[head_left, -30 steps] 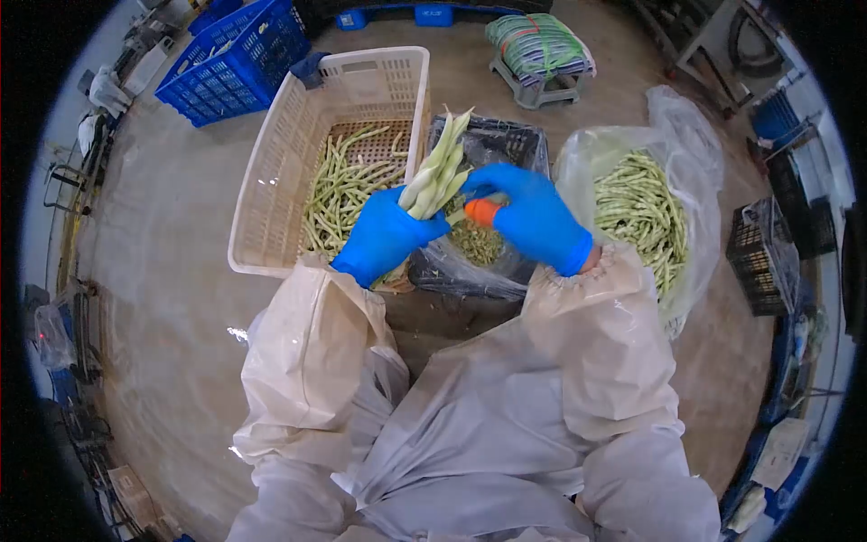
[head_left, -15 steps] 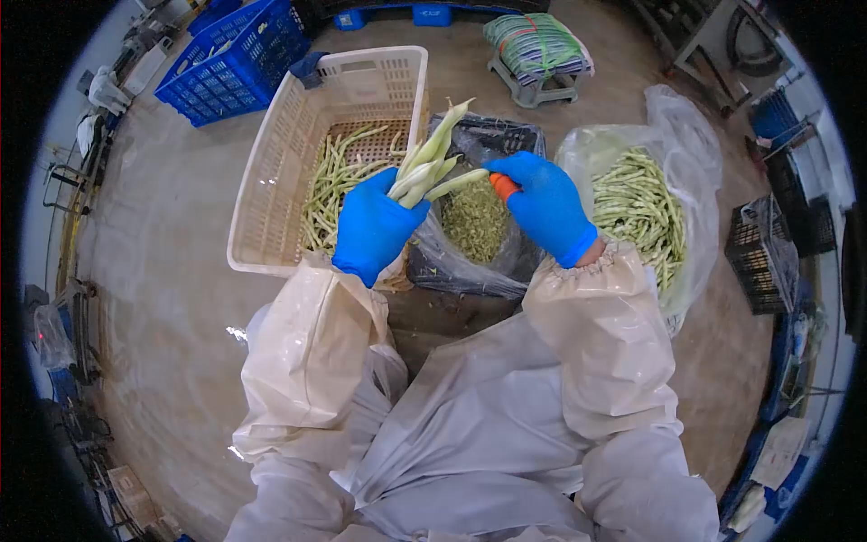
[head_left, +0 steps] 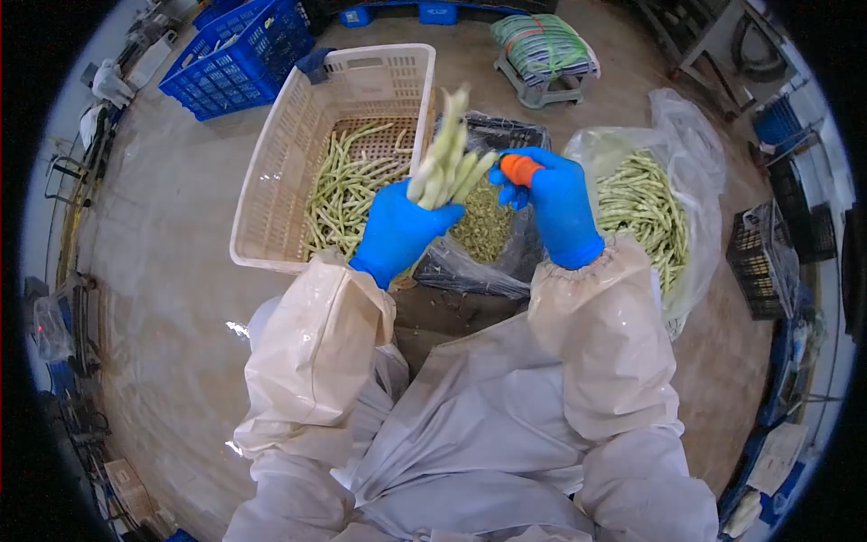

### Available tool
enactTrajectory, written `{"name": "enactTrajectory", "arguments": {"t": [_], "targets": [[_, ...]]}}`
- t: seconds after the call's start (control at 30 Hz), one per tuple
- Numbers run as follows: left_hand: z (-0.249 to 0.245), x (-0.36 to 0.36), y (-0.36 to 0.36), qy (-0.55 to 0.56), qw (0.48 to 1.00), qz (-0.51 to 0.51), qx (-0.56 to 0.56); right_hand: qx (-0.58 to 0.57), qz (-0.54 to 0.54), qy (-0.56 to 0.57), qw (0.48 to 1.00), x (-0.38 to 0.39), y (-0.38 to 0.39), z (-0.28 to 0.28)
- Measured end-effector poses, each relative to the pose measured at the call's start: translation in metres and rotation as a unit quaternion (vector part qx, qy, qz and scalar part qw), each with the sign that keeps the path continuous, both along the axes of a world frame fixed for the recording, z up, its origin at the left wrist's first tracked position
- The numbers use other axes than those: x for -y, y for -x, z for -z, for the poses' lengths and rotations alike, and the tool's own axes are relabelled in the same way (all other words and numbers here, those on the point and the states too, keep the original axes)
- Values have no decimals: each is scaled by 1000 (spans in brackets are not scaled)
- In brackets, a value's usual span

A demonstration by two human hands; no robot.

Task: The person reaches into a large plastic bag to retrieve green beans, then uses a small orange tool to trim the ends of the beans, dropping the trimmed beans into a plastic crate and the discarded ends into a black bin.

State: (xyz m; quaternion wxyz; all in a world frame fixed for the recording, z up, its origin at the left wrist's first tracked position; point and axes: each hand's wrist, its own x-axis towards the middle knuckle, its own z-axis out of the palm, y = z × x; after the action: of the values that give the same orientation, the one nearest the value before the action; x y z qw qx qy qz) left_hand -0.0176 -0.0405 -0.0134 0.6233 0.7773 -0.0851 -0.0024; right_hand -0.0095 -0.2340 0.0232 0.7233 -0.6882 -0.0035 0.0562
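Note:
My left hand (head_left: 404,229), in a blue glove, is closed round a bunch of pale green beans (head_left: 442,163) whose upper ends are blurred. My right hand (head_left: 558,203), gloved too, grips a small tool with an orange handle (head_left: 521,169), close to the bean tips; its blade cannot be made out. Beneath the hands, a plastic-lined black crate (head_left: 524,257) holds small green trimmings (head_left: 483,226). Whole beans (head_left: 352,194) lie in the cream crate (head_left: 271,194) on the left. More beans (head_left: 639,208) fill a clear plastic bag (head_left: 700,172) on the right.
A blue crate (head_left: 239,68) stands at the back left. Behind the black crate, a striped bundle (head_left: 545,50) rests on a small grey stool (head_left: 542,90). Black crates (head_left: 763,257) stand at the far right. A person in white (head_left: 110,83) is at the far upper left.
My left hand has moved right with the beans, now more upright. My right hand has turned, bringing the orange handle up and into fuller view. The whole scene has shifted slightly right.

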Motion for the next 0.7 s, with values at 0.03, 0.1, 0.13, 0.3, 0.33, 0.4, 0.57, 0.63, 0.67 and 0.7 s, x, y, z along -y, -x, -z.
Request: {"name": "enactTrajectory", "arguments": {"t": [0.03, 0.1, 0.13, 0.3, 0.33, 0.4, 0.57, 0.63, 0.67, 0.7], "targets": [[-6, 0, 0, 41, 997, -7, -60, -7, -10, -22, 1000, 3, -4, 3], [-19, -3, -2, 127, 980, -32, -147, 3, -24, 7, 1000, 8, -8, 13], [-25, -10, -5, 171, 968, -51, -174, 21, -28, 58, 998, 10, -9, 20], [-21, -43, -22, 407, 890, -97, -180, 359, 76, 416, 832, 27, -18, 25], [-20, -44, -23, 416, 887, -99, -174, 265, 33, 313, 911, 22, -14, 20], [-19, -45, -24, 433, 880, -102, -165, 166, -37, 183, 968, 10, -8, 18], [-12, -35, -22, 452, 868, -64, -196, 109, -101, 113, 982, -23, 7, 22], [-15, -28, -18, 462, 859, -82, -205, 86, -98, 100, 986, -22, 5, 27], [-14, -28, -18, 463, 859, -71, -207, 75, -98, 93, 988, -22, 5, 31], [-13, -29, -19, 463, 859, -61, -209, 87, -90, 112, 986, -23, 5, 32]]}}
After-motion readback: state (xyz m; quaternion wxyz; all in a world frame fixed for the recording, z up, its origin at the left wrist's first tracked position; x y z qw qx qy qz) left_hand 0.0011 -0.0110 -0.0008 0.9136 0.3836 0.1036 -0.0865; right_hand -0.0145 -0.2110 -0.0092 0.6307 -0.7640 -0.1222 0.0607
